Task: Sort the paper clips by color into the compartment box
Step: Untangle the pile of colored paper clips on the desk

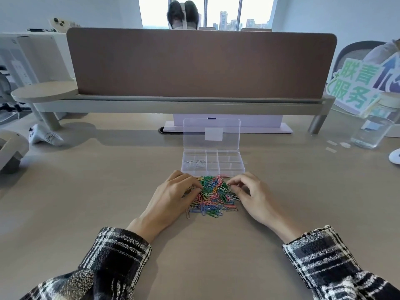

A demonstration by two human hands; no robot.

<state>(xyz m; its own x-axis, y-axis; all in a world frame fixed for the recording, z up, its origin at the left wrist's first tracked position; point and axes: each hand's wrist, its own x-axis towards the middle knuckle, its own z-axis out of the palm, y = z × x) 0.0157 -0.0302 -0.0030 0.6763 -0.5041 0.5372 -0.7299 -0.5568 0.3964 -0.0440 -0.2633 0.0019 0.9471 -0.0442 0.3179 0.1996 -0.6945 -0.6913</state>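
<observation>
A heap of mixed paper clips, green, pink, blue, orange and white, lies on the desk between my hands. Just behind it stands a clear compartment box with its lid raised. Several white or silver clips lie in the box's left compartment; the other compartments look empty. My left hand rests on the heap's left side, fingers curled over some clips at its edge. My right hand is at the heap's right edge, thumb and forefinger pinching a pale clip.
A brown desk divider on a raised shelf runs across the back. A clear water bottle and a green-lettered sign stand at the right. A white controller lies at the left. A person sits beyond the divider.
</observation>
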